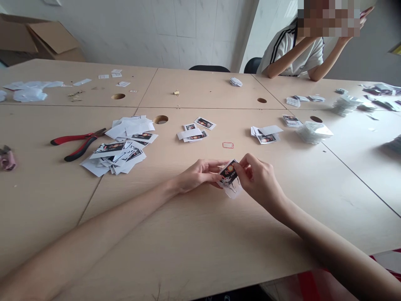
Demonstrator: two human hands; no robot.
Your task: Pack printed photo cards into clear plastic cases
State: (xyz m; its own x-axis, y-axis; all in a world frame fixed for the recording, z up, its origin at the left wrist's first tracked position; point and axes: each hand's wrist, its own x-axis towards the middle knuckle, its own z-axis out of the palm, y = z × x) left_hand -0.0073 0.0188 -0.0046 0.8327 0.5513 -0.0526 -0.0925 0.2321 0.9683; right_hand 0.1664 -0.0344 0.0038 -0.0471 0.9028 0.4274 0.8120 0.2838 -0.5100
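Between my hands is a small dark printed card (229, 172) with a bright orange figure and white lettering. My left hand (200, 175) pinches its left edge, thumb on top and fingers beneath. At its upper right corner, the thumb and fingertips of my right hand (257, 175) are closed on the card. Below the card hangs a clear plastic bag (232, 190) with thin dark lines in it that I cannot make out. Whether the card is inside the bag or in front of it, I cannot tell. A small red-outlined label (228, 145) lies just beyond my hands.
Left lie red-and-black pliers (83, 140) beside a heap of printed cards (125, 154). Smaller card piles (192, 133) (266, 134) sit ahead. Stacked clear bags (314, 132) stand right, near a round table hole (316, 119). Across the table (194, 251) sits another person (291, 50).
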